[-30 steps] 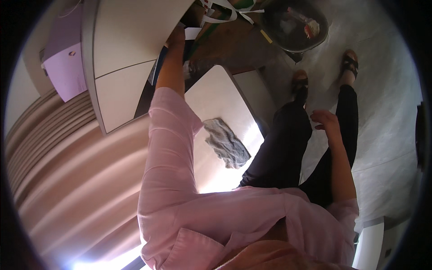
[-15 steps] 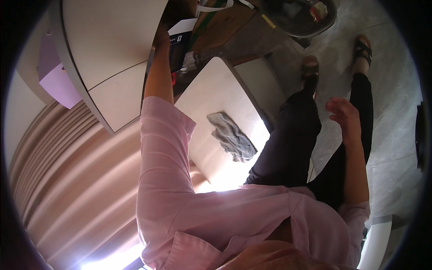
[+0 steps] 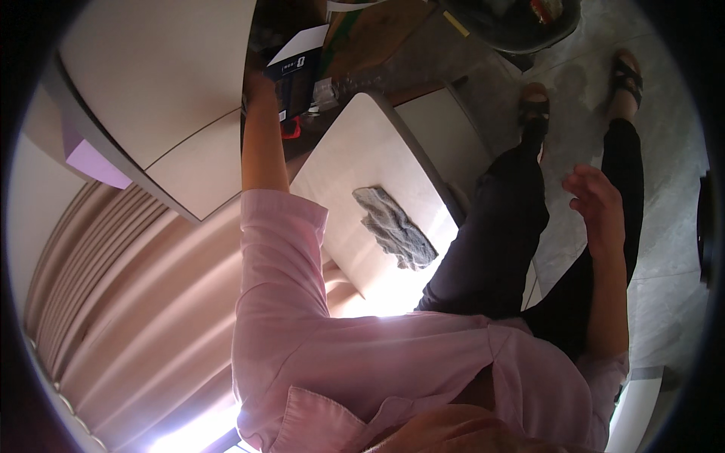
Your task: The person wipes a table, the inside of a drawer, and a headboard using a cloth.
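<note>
Dark box [image 3: 300,84] sits near cabinet [image 3: 170,90], hold of left fingers [image 3: 261,81] unclear, right fingers [image 3: 583,176] released.

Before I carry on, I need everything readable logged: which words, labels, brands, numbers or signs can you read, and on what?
None can be read reliably.
Dark blue box beside the left hand: pale printed marking near the white flap, too small to read.
Same box, lower edge: small white patch, too small to read.
Red-and-white item in the dark bin: too blurred for any print.
</note>
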